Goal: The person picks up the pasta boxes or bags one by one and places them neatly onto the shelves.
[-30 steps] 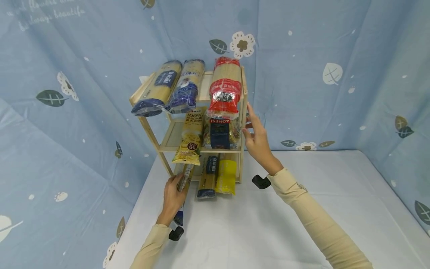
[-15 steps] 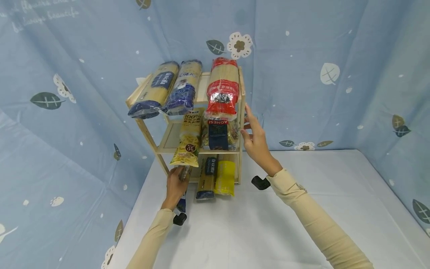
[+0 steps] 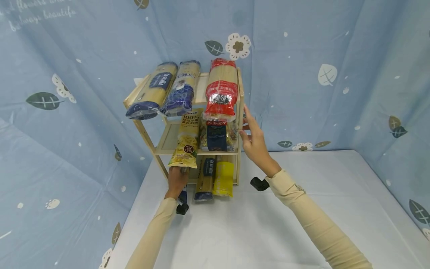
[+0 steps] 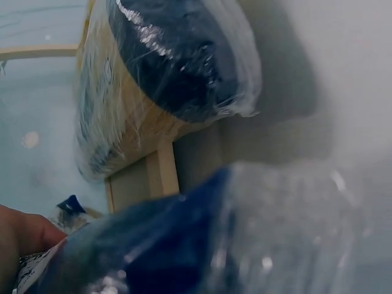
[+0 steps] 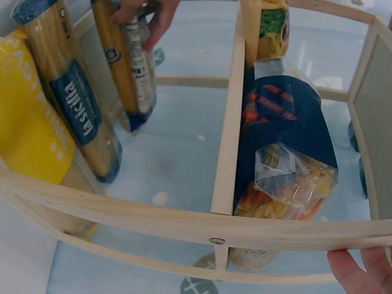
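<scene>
Low on the left of a wooden three-tier rack [image 3: 146, 136], my left hand [image 3: 177, 182] grips a spaghetti pack [image 5: 131, 67] with blue ends. The pack stands on its narrow side, its blue end [image 4: 165, 245] toward me; a yellow pasta bag [image 3: 186, 145] overhanging the middle shelf hides my fingertips in the head view. Beside it on the bottom shelf lie another blue-ended spaghetti pack [image 3: 205, 181] and a yellow pack [image 3: 224, 179]. My right hand [image 3: 256, 144] touches the rack's right side with fingers extended; its fingertips [image 5: 349, 269] rest at the wooden rail.
An Agnesi pasta bag [image 3: 216, 138] sits on the middle shelf. Up top lie two blue-ended packs [image 3: 154, 87] [image 3: 181, 89] and a red pack [image 3: 221, 89]. A white cloth [image 3: 285, 216] covers the table; a blue patterned curtain [image 3: 302, 74] hangs behind.
My left hand has moved forward and deeper under the yellow bag, carrying the spaghetti pack further into the bottom shelf. The right hand stays at the rack's side; the head view shifts slightly.
</scene>
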`<state>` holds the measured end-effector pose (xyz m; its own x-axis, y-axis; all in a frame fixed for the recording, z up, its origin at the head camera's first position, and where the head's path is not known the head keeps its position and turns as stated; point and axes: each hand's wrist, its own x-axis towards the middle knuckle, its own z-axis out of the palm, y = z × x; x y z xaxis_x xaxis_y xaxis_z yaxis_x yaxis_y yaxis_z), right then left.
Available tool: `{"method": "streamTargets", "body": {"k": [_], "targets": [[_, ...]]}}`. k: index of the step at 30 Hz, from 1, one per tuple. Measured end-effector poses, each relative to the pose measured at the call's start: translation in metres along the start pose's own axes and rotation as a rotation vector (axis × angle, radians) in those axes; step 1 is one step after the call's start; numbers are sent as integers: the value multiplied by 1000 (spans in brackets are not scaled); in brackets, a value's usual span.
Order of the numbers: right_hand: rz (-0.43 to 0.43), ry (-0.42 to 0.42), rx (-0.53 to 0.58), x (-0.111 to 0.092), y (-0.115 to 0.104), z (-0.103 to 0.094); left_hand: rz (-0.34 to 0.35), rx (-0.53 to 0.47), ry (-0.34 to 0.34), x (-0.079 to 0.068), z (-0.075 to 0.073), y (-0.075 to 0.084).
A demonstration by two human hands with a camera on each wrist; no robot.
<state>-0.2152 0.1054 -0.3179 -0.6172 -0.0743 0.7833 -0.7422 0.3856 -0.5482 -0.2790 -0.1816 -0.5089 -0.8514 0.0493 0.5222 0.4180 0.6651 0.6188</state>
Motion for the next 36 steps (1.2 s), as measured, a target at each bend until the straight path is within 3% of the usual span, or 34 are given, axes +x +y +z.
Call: {"method": "streamTargets", "body": {"k": [10, 15, 23, 26, 31, 36], "targets": [[3, -5, -8, 1, -3, 1, -29, -33, -37, 7, 12, -7], [-4, 1, -6, 1, -2, 1, -17, -4, -18, 11, 17, -8], [-7, 0, -10, 1, -3, 1, -68, 0, -1, 12, 26, -14], [0, -1, -10, 1, -3, 0, -129, 32, -28, 12, 27, -14], [0, 3, -8, 0, -2, 0, -273, 111, -127, 11, 26, -10], [-4, 7, -14, 0, 0, 0, -313, 168, -177, 8, 25, -6]]}}
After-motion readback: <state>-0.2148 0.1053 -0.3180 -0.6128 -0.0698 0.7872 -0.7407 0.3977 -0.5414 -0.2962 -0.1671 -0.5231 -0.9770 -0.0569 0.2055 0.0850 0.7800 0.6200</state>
